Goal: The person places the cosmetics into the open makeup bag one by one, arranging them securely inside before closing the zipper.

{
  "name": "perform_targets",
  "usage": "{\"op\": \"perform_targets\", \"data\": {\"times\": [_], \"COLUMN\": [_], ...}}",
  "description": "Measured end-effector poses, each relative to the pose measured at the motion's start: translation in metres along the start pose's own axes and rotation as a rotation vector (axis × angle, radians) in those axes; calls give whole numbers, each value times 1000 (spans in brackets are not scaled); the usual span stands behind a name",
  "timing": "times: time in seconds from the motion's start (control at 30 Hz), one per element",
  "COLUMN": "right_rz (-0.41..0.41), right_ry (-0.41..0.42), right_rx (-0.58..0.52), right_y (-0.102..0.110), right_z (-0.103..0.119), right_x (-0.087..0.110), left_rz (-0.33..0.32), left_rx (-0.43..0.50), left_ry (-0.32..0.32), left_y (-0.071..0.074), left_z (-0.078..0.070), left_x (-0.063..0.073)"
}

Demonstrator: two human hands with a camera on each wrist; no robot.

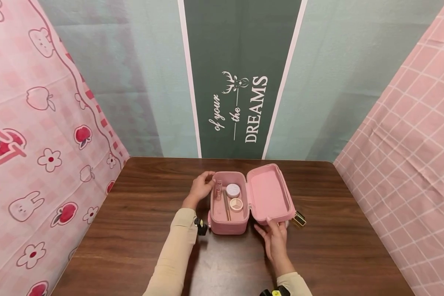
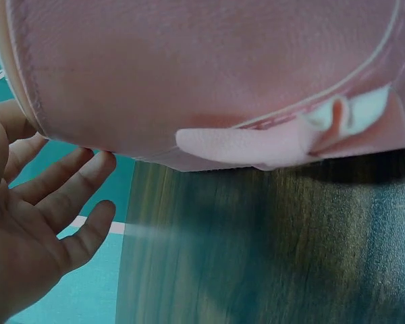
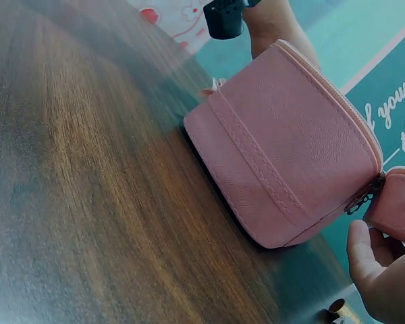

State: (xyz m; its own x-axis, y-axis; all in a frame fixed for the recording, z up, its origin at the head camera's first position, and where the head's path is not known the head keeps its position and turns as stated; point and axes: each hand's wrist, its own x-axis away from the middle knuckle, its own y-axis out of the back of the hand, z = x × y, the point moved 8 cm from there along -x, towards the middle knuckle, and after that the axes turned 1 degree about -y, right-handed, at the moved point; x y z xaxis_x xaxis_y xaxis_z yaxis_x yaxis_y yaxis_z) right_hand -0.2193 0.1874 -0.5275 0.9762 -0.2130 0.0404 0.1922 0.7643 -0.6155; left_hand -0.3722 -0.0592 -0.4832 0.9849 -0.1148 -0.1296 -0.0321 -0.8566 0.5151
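A pink makeup case (image 1: 229, 228) stands unzipped on the table, its lid (image 1: 268, 191) folded out to the right. Inside are clear pink lip tubes (image 1: 218, 192), a slim brown pencil (image 1: 226, 205), a white round jar (image 1: 233, 190) and a round three-shade compact (image 1: 236, 204). My left hand (image 1: 200, 188) holds the case at its far left corner, thumb at the rim; some fingers show spread by the wall in the left wrist view. With thumb on its near edge and fingers underneath, my right hand (image 1: 275, 240) grips the lid, beside the zipper pull (image 3: 361, 201).
A black and gold tube (image 1: 299, 218) lies on the wooden table (image 1: 140, 246), partly under the lid. A pink bow-like tab (image 2: 290, 138) sticks out from the case's left side. Printed cloths hang behind the table and at both sides.
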Motion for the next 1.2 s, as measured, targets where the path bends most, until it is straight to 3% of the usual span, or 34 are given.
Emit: {"op": "perform_targets", "data": {"times": [0.33, 0.77, 1.2], "right_rz": [11, -23, -117], "right_ry": [3, 36, -28], "right_rx": [-12, -42, 177], "right_y": [-1, 4, 20], "right_z": [0, 4, 1], "right_x": [-2, -24, -55], "left_rz": [22, 26, 40], "left_rx": [60, 164, 184], "left_ry": [34, 75, 81], "left_y": [4, 13, 16], "left_z": [7, 18, 28], "left_x": [4, 20, 34]}}
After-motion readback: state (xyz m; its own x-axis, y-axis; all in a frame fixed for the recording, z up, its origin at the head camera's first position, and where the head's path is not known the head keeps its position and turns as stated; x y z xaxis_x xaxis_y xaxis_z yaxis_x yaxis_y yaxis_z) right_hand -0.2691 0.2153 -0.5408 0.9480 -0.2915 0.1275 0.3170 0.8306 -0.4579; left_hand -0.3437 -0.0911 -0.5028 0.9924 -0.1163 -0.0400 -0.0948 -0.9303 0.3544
